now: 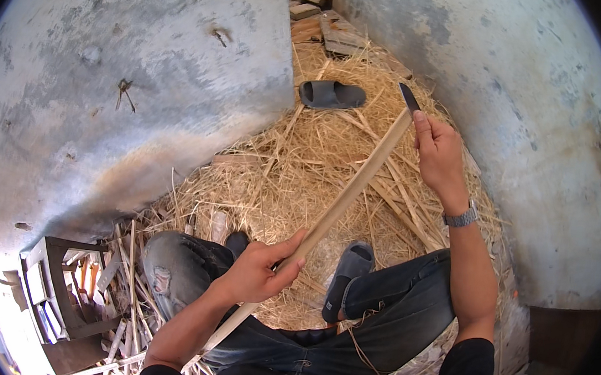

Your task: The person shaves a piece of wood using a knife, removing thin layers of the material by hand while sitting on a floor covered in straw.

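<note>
A long, pale, flat strip, bamboo or wood (355, 185), slants up from my lap toward the far right. My left hand (256, 272) is closed round its lower part, with the thumb stretched along it. My right hand (437, 157), a watch on its wrist, grips a knife (409, 97) whose handle the fingers hide. The dark blade points up and left beside the strip's far end. Whether the blade touches the strip I cannot tell.
Pale shavings (243, 190) and loose strips (406, 207) cover the floor. An empty grey slipper (332, 94) lies ahead. Worn walls stand left (155, 53) and right (527, 129). A dark wooden frame (55, 295) is at lower left, bricks (308, 6) at the back.
</note>
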### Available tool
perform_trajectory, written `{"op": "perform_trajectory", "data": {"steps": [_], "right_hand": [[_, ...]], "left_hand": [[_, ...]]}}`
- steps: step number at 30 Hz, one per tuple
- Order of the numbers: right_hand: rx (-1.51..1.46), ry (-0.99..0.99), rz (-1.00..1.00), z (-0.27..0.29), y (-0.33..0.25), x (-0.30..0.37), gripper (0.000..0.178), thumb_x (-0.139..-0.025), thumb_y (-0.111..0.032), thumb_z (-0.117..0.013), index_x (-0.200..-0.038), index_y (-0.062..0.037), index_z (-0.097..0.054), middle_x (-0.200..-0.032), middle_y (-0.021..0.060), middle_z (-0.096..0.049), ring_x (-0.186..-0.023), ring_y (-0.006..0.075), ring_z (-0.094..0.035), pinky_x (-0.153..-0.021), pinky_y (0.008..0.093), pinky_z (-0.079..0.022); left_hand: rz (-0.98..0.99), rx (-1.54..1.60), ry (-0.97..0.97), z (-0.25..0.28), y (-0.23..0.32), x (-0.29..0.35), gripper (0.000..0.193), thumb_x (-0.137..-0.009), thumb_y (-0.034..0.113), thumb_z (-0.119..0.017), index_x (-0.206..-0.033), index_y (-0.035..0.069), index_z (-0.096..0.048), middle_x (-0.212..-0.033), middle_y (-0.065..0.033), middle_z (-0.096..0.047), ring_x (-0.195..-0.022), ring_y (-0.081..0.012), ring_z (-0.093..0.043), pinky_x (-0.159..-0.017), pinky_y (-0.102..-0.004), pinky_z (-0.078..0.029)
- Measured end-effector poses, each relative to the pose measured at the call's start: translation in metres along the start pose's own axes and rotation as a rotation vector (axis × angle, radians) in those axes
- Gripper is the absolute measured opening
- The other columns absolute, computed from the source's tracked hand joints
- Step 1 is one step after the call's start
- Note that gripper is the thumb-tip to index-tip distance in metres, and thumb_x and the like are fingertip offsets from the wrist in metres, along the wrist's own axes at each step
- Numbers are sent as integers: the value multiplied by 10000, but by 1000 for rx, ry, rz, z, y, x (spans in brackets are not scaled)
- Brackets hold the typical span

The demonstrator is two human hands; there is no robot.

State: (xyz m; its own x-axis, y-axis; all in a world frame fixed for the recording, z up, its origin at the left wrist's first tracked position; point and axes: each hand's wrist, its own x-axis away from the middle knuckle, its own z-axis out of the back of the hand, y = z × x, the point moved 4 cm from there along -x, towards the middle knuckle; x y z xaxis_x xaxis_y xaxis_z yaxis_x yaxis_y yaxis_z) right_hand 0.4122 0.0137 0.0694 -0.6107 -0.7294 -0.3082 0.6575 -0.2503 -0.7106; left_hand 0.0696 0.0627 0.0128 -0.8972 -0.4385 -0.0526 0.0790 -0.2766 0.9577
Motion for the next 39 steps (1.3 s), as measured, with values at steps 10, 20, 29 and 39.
{"op": "perform_trajectory", "data": {"steps": [10,20,29,39], "right_hand": [[-55,-204,32,-37,-14,22,499,-1080,-314,-536,-716,27,-539,-541,121,-425,-491,210,-370,-507,410,-331],[-127,-318,-2,-55,-11,33,494,-1088,-311,-508,-711,8,-508,-546,115,-401,-501,215,-352,-525,417,-342],[-213,-394,-51,-59,-25,41,493,-1100,-308,-494,-708,-9,-496,-545,53,-386,-505,164,-355,-519,390,-332],[-289,-635,-38,-77,-40,67,512,-1097,-346,-497,-712,-9,-503,-543,56,-397,-517,163,-378,-523,398,-355]], "left_hand": [[-81,-151,93,9,-15,6,507,-941,63,-686,-1413,-68,-556,-600,-141,-565,-470,-197,-605,-502,-321,-473],[-48,-115,96,10,-23,10,500,-965,20,-667,-1443,-60,-541,-639,-34,-676,-540,-91,-664,-521,-246,-509],[-25,-65,112,10,-21,9,512,-976,5,-648,-1468,-48,-520,-650,-24,-673,-543,-66,-642,-516,-234,-499],[143,128,184,11,-24,6,500,-992,32,-648,-1463,-69,-516,-721,-16,-654,-597,-58,-608,-539,-236,-487]]}}
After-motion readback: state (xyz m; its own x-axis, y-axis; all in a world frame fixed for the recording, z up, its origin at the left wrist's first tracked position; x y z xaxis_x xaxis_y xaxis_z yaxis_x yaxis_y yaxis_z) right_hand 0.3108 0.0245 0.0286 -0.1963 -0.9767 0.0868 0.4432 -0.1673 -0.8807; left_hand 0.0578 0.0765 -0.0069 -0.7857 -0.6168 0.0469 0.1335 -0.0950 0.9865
